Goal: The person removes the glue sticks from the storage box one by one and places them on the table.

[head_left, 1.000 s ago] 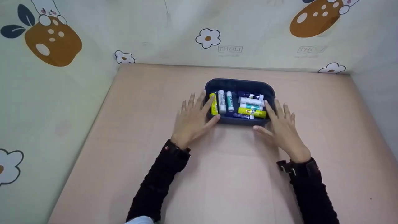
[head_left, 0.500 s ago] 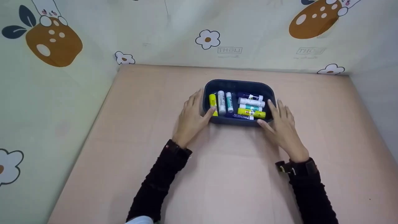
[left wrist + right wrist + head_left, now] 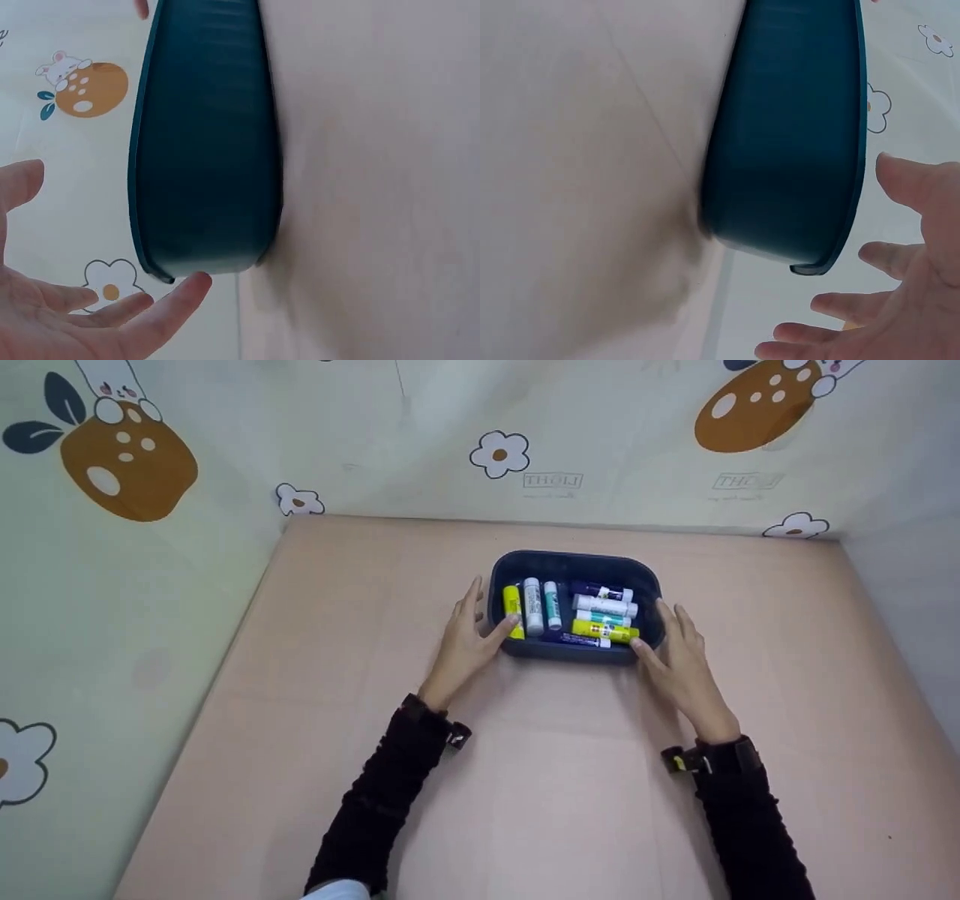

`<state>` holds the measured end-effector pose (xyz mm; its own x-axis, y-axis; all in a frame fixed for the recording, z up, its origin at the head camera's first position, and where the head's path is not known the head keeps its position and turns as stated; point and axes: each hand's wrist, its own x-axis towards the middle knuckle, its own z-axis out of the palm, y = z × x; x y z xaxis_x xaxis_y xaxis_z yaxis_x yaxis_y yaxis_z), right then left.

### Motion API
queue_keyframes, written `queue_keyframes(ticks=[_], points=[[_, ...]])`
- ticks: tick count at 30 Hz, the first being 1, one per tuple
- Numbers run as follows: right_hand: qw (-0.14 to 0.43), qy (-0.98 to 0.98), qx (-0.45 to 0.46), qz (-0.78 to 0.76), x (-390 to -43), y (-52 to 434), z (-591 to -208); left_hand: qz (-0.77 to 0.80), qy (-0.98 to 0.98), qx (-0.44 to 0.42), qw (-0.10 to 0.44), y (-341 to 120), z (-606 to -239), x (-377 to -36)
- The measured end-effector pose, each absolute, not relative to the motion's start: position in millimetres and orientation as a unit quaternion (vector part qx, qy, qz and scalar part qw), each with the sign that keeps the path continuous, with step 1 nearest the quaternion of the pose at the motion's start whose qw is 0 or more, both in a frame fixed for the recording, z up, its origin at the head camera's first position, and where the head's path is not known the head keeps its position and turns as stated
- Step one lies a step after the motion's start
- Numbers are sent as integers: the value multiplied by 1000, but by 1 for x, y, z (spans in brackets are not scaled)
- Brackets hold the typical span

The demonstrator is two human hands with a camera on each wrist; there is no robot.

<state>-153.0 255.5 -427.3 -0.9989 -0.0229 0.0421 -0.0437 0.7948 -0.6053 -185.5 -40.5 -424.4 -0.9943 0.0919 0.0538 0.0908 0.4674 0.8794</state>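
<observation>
Both open hands, left hand (image 3: 466, 641) and right hand (image 3: 679, 664), have closed in on the tray (image 3: 576, 562), gripping nothing.

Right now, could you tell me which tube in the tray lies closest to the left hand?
The yellow tube at the tray's far-left end; the other yellow one lies crosswise on the right.

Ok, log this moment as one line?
left hand: open, at tray's left end | right hand: open, at right end | dark tray: on table, holds tubes
</observation>
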Motion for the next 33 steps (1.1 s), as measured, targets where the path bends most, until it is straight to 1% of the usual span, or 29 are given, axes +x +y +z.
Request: queue_keyframes(ticks=[5, 12, 20, 22, 28, 33], points=[[11, -940, 17, 342, -155, 257, -431, 554, 830, 47, 39, -41, -428, -190], [12, -914, 27, 404, -157, 257, -437, 614, 783, 15, 98, -43, -439, -195], [-52, -881, -24, 470, -162, 256, -440, 661, 739, 31, 130, -44, -447, -196], [-57, -878, -32, 473, -163, 255, -441, 666, 733, 24, 133, -44, -451, -198], [-54, -873, -28, 483, -163, 255, -441, 660, 738, 27, 135, -45, -450, -197], [-57, -875, -31, 479, -162, 254, -439, 616, 776, 40, 127, -47, -449, -197]])
